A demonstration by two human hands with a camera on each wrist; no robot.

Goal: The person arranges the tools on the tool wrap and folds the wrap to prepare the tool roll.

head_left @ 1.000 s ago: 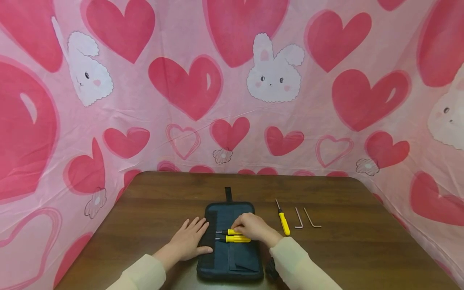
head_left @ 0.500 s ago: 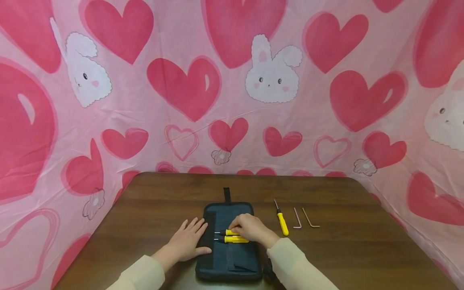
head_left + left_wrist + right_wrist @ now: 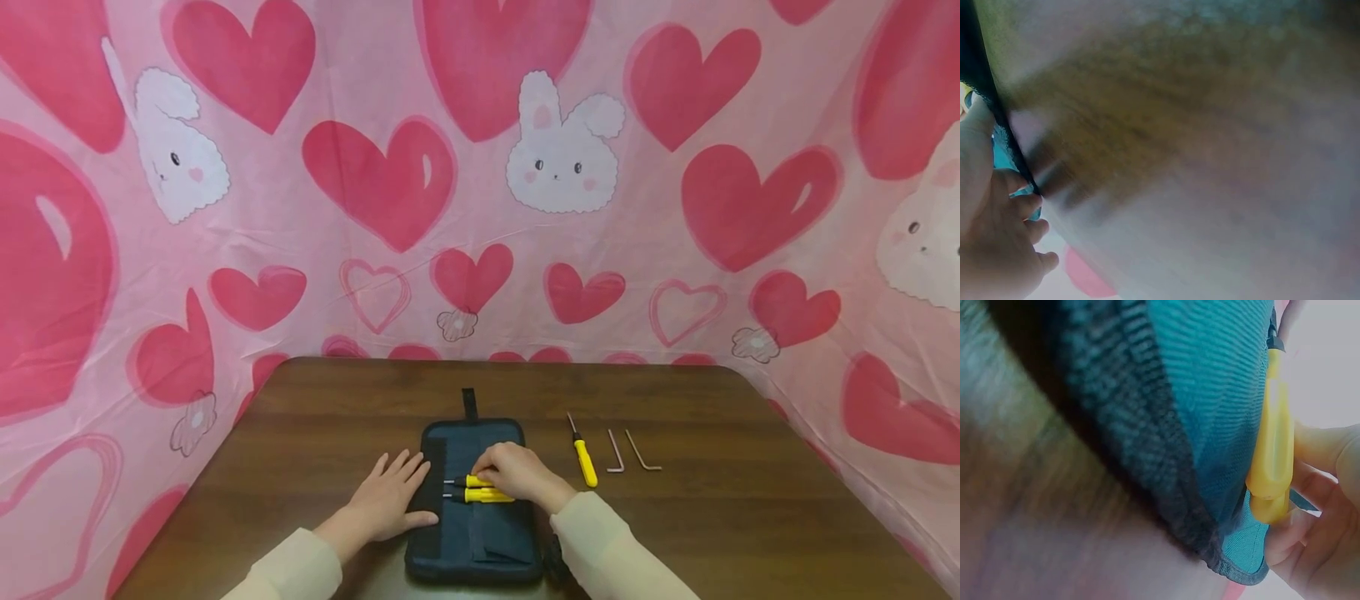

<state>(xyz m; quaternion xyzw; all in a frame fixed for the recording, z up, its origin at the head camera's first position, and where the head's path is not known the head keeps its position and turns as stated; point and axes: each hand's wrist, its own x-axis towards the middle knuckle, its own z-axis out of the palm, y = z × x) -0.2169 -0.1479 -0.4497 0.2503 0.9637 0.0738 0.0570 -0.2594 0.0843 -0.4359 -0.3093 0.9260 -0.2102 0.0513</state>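
A dark fabric tool pouch lies unfolded on the table, with two yellow-handled screwdrivers across its middle. My left hand rests on the pouch's left side, fingers spread over the black band that the screwdriver tips run into. With thumb and fingers my right hand pinches the handle of the farther screwdriver; its handle end is hidden by the hand. Just nearer lies the second screwdriver, whose yellow handle stands out in the right wrist view beside the right fingers. The left wrist view shows the left fingers at the pouch edge.
To the right of the pouch, another yellow screwdriver and two L-shaped hex keys lie on the wooden table. A black strap sticks out from the pouch's far edge. Beside the right sleeve sits a dark object, partly hidden.
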